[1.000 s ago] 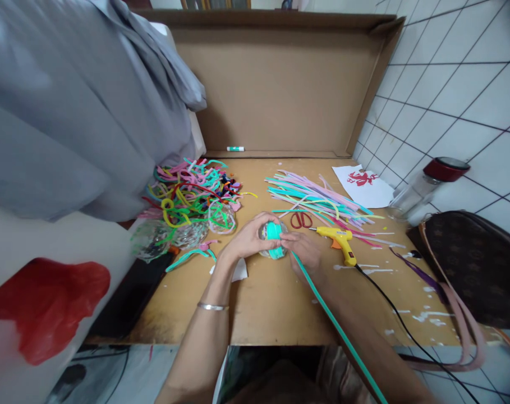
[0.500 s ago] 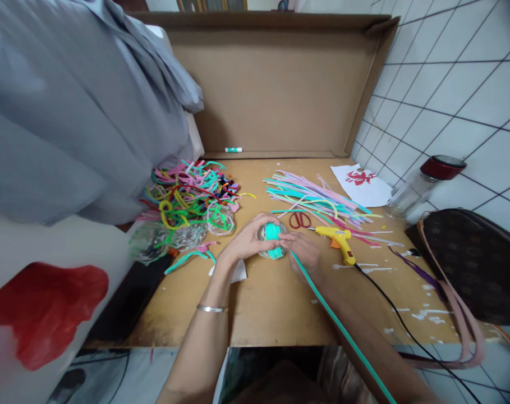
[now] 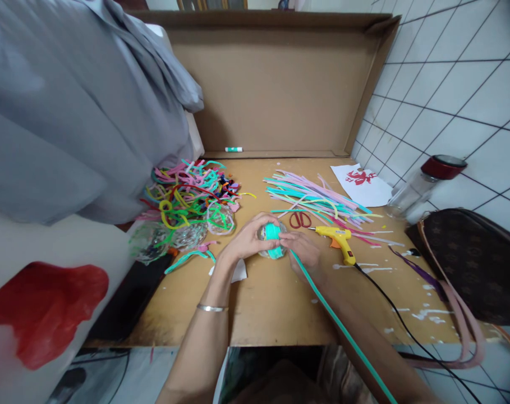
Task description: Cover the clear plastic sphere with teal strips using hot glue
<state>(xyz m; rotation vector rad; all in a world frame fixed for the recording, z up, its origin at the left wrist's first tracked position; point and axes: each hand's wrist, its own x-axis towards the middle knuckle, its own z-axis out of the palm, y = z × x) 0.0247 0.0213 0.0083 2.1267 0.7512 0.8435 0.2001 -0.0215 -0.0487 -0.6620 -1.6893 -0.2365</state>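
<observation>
One big cardboard box [image 3: 280, 84] stood open at 12 o'clock on the table [image 3: 271, 314]. One brown bag [image 3: 469, 264] sat at 3 o'clock. There were two heaps of fuzzy sticks: a tangled heap [image 3: 187, 193] at 10 o'clock and a straight heap [image 3: 313, 199] at 1 o'clock. One glue gun [image 3: 341, 238] and one pair of scissors [image 3: 301, 220] lay nearby. In the middle, the left hand [image 3: 248, 238] cupped one small clear ball [image 3: 268, 251]. The right hand [image 3: 305, 249] pinched one teal strip [image 3: 334, 322] against it. Only part of the ball was wrapped. A long tail hung loose toward 5 o'clock, so more wrapping looked left.
</observation>
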